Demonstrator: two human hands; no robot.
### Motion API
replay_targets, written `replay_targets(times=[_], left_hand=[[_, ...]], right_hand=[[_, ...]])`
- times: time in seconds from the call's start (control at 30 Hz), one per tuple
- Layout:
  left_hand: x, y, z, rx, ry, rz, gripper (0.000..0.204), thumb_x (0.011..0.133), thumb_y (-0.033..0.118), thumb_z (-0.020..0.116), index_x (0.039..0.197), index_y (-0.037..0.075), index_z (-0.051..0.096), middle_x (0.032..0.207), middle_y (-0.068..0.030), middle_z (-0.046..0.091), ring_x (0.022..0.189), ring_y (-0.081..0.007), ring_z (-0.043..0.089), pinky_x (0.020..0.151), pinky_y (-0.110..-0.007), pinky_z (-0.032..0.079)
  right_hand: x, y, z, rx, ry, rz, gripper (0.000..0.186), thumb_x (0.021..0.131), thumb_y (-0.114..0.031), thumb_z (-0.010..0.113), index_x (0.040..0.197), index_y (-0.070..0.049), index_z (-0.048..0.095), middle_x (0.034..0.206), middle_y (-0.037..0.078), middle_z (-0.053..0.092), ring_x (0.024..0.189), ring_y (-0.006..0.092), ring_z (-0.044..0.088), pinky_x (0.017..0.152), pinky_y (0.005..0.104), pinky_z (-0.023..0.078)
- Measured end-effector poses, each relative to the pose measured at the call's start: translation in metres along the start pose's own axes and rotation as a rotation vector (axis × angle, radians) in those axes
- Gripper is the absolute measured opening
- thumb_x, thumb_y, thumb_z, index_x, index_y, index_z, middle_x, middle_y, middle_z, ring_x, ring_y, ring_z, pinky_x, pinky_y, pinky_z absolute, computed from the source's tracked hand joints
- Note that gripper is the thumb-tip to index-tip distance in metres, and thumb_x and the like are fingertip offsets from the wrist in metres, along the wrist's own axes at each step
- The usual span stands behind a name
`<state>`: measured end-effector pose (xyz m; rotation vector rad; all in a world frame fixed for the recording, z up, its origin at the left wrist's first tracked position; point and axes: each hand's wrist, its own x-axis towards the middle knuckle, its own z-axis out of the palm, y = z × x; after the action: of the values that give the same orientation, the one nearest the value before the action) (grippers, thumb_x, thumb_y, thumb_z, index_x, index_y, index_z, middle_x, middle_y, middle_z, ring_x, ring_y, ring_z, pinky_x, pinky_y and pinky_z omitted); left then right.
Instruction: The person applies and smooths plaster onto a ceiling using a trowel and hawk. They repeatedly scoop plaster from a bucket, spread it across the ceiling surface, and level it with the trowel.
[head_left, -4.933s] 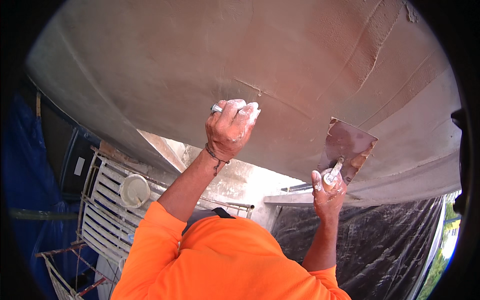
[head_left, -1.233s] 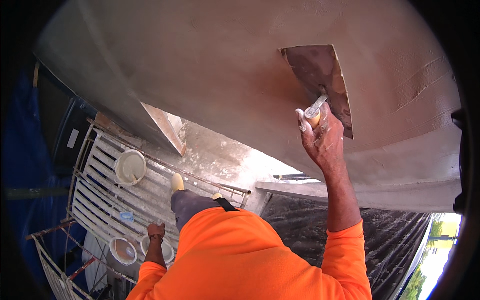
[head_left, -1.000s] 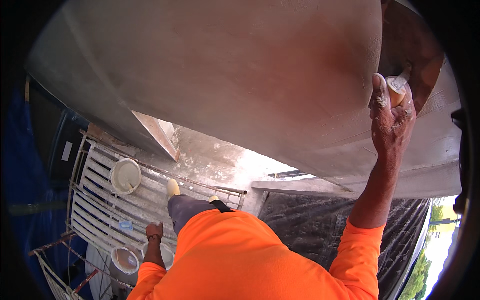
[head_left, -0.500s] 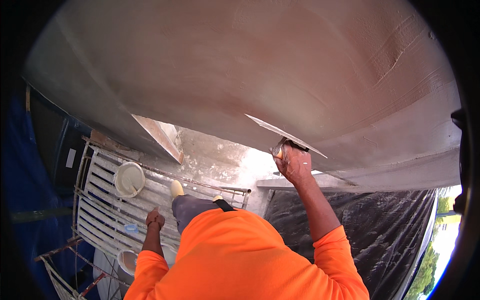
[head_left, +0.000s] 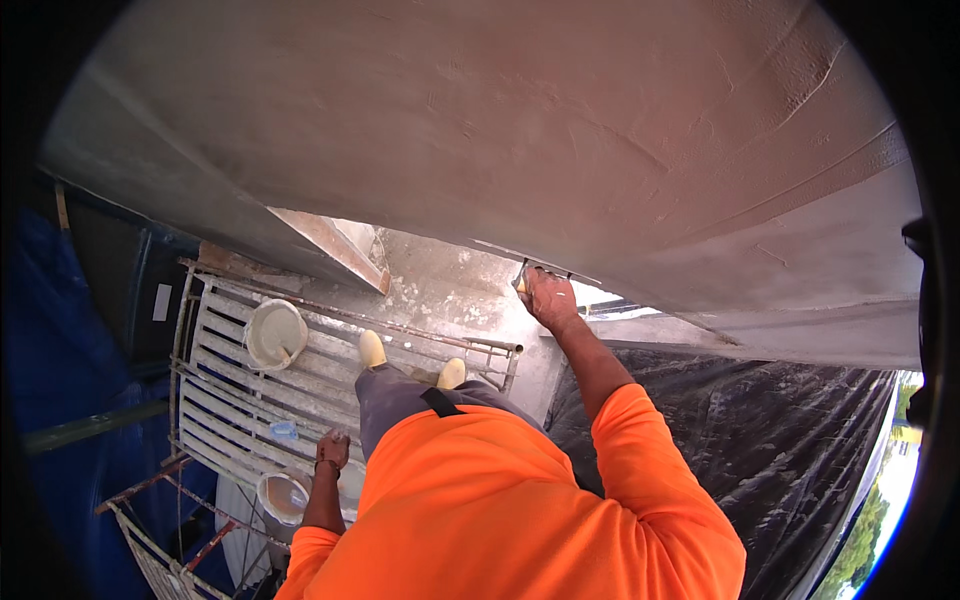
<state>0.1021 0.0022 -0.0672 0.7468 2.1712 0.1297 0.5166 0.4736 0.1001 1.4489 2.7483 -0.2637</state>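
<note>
My right hand [head_left: 550, 298] is closed around the handle of a plastering trowel [head_left: 497, 249]. Its thin blade is seen nearly edge-on, lying along the lower edge of the smooth grey plastered wall [head_left: 480, 130]. The knuckles hide part of the handle. Low at my left side hangs my left hand [head_left: 333, 450], loosely closed, with no tool showing in it. Near that hand, a small light-blue item [head_left: 284, 430] lies on the slatted platform, too small to name. A pale bucket [head_left: 283, 494] stands close by, partly behind my left forearm.
A slatted scaffold platform [head_left: 225, 388] with a metal rail is under my feet. Another round bucket [head_left: 276, 334] with pale mix and a tool in it stands there. Black sheeting [head_left: 690, 430] covers the right side; blue tarp [head_left: 60, 370] hangs at the left.
My right hand has drawn the trowel down and left to the wall's lower edge, and its blade has turned flatter to the wall. The view has shifted slightly; my left hand appears lower and further right.
</note>
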Motion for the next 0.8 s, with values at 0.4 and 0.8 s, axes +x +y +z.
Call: replay_targets(times=[0.4,0.8], left_hand=[[0.023,-0.022,-0.002,0.116,-0.005,0.088,0.025,0.090,0.025,0.062,0.107,0.009,0.073,0.107,-0.0124,0.073,0.108,-0.0298,0.069,0.094,-0.038,0.054],[0.105,0.157,-0.105,-0.021,0.198,0.350,0.038,0.090,0.030,0.060,0.115,0.001,0.068,0.112,-0.0154,0.073,0.107,-0.0340,0.069,0.093,-0.041,0.055]], right_hand=[[-0.005,-0.013,-0.169,0.010,0.118,-0.002,0.035,0.090,-0.028,0.070,0.110,-0.006,0.052,0.097,0.020,0.070,0.091,0.0372,0.070,0.074,0.0473,0.056],[-0.043,-0.077,-0.440,-0.159,0.371,0.104,0.032,0.091,-0.026,0.072,0.106,-0.004,0.054,0.090,0.018,0.070,0.085,0.0361,0.071,0.075,0.0462,0.056]])
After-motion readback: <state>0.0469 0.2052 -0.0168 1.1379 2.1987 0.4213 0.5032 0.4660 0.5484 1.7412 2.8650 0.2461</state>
